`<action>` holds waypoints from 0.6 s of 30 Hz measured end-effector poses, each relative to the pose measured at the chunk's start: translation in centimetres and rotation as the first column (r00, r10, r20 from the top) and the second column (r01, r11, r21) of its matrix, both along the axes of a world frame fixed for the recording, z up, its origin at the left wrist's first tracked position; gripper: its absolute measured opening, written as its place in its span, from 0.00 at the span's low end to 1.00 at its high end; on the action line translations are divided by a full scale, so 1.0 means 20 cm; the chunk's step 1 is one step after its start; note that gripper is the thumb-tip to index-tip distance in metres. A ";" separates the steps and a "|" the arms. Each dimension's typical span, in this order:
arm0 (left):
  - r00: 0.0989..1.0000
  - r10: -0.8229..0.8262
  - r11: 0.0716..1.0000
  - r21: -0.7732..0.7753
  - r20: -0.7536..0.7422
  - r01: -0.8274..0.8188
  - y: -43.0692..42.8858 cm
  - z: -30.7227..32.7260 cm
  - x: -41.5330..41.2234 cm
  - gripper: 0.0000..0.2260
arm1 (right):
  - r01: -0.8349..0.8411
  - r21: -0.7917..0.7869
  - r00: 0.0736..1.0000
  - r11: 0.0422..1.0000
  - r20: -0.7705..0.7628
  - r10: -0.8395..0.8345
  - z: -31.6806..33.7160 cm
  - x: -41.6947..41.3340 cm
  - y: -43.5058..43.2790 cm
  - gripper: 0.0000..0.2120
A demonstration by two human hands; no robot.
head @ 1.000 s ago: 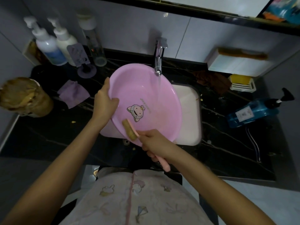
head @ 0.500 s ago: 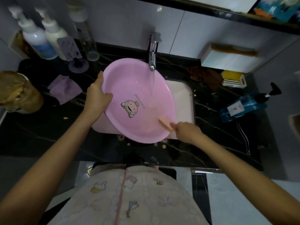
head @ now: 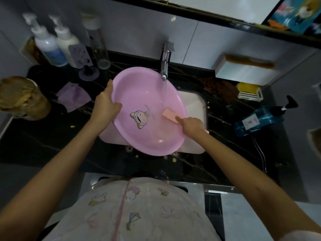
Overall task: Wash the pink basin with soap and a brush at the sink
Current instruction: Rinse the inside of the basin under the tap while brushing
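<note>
We see the pink basin (head: 152, 145) tilted over the sink (head: 192, 105), hiding most of it: only the sink's right strip and front-left corner show, drain not visible. Left hand (head: 106, 105) grips the basin's left rim, thumb inside; the rest of its fingers are behind the wall, out of sight. Right hand (head: 191, 124) is wrapped round the brush (head: 170, 115). The brush's pink head lies back-up on the basin's inner right wall, bristles hidden underneath, handle mostly covered with just the tip poking out past the wrist. Hands are apart, one on each side of the basin. The faucet (head: 165, 65) at the sink's rear edge is running, and the stream lands inside the basin just beyond the brush head. We can't read the print next to the cartoon on the basin floor, and we can't make out any foam. Counts: one basin, one brush, one faucet. On the counter (head: 52, 145): two white pump bottles (head: 46, 42) and one clear bottle (head: 97, 44) in the rear-left corner, one purple cloth (head: 73, 98) left of the basin, one brown cloth (head: 220, 89) and one yellow bar (head: 248, 87) on a white dish towards the rear right, and one blue pump bottle (head: 260, 119) lying on its side near the right edge. One gold-topped jar (head: 20, 98) sits at the left edge, blurred.
</note>
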State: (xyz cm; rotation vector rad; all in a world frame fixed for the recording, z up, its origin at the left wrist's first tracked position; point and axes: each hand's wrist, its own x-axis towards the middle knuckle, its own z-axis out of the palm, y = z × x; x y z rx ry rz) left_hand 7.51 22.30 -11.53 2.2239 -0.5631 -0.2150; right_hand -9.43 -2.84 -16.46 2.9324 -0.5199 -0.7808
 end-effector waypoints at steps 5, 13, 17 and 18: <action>1.000 0.010 1.000 0.022 -0.001 -0.010 0.01 -0.01 -0.01 0.34 | 0.202 0.316 0.969 0.927 -0.202 -0.143 0.09 0.00 0.13 0.18; 0.998 0.068 0.997 0.033 0.006 -0.068 -0.02 0.01 -0.04 0.35 | 0.287 0.717 0.958 0.635 -0.196 -0.211 0.20 -0.02 0.53 0.20; 0.999 0.038 0.998 0.049 0.009 -0.038 -0.02 -0.01 -0.02 0.35 | 0.206 0.840 0.946 0.502 -0.040 -0.321 0.17 0.16 0.64 0.21; 0.999 0.030 0.998 0.057 0.017 -0.031 -0.02 0.00 -0.02 0.35 | 0.185 0.851 0.931 0.492 0.009 -0.365 0.15 0.22 0.65 0.21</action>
